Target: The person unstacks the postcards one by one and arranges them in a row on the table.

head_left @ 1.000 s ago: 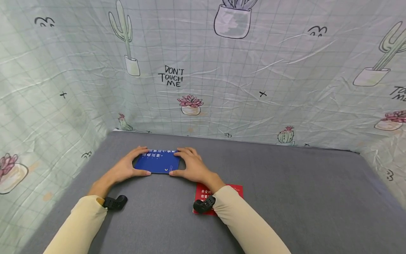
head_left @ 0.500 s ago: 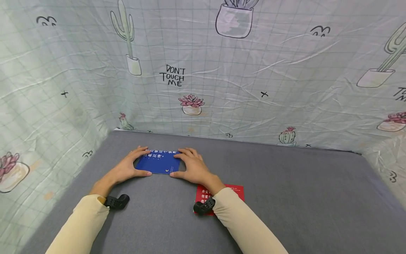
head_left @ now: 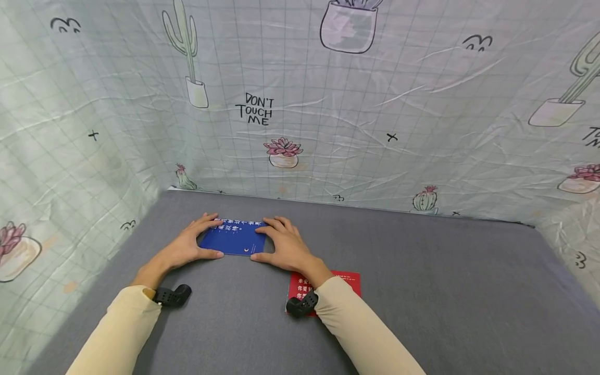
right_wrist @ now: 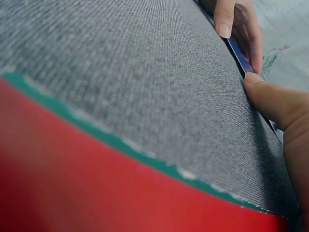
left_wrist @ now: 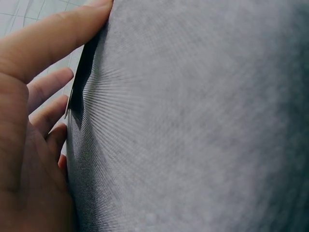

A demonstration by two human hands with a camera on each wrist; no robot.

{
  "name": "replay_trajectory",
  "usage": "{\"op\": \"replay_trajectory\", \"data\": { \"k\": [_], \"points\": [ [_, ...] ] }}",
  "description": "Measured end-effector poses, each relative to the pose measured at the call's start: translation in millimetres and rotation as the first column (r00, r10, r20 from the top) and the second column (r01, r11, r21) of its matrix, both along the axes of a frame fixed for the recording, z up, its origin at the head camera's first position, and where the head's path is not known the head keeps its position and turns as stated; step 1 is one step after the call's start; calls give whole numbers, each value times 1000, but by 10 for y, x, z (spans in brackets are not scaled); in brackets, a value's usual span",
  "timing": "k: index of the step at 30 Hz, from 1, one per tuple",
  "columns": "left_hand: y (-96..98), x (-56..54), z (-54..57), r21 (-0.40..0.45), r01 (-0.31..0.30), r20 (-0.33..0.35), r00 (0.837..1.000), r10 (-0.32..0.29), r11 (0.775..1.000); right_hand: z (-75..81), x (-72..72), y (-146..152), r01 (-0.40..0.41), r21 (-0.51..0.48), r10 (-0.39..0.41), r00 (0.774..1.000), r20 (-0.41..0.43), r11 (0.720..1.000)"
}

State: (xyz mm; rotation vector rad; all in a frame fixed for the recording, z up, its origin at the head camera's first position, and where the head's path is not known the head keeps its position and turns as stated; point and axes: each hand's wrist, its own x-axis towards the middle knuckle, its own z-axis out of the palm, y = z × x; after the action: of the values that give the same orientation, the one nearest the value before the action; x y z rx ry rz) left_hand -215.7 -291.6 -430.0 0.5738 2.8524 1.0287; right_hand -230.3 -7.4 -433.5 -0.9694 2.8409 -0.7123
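A thin blue notebook [head_left: 234,241] with white Chinese lettering and a small moon lies on the grey table toward the back left. My left hand [head_left: 189,244] grips its left end, thumb along the near edge and fingers at the far edge. At the opposite end my right hand [head_left: 288,245] holds it the same way, the two thumbs pointing at each other. In the right wrist view the blue edge [right_wrist: 239,54] shows between both thumbs, close over the cloth. A red notebook [head_left: 346,281] with white lettering lies under my right forearm, which hides part of it.
Grey cloth covers the table [head_left: 436,291]. Behind it and to the left hang pale sheets [head_left: 328,104] printed with cacti. Black wrist bands [head_left: 173,297] sit on both wrists. The red notebook's green edge [right_wrist: 130,150] fills the near side of the right wrist view.
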Motion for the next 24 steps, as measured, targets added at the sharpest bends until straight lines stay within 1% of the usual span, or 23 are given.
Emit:
{"op": "replay_trajectory", "data": {
  "k": [3, 9, 17, 24],
  "points": [
    [-2, -2, 6, -2, 4, -5, 1000, -4, 1000, 14, 2, 1, -4, 4, 4, 1000, 1, 1000],
    [-8, 1, 16, 3, 5, 13, 1000, -5, 1000, 3, 3, 6, -9, 4, 9, 1000, -7, 1000],
    [-6, 2, 30, 2, -2, 26, 1000, 1, 1000, 13, -1, 14, -3, -24, 3, 1000, 16, 1000],
    [-5, 14, 29, 0, -4, 33, 999, 4, 1000, 30, -14, 25, -23, -46, 24, 999, 39, 999]
  ]
}}
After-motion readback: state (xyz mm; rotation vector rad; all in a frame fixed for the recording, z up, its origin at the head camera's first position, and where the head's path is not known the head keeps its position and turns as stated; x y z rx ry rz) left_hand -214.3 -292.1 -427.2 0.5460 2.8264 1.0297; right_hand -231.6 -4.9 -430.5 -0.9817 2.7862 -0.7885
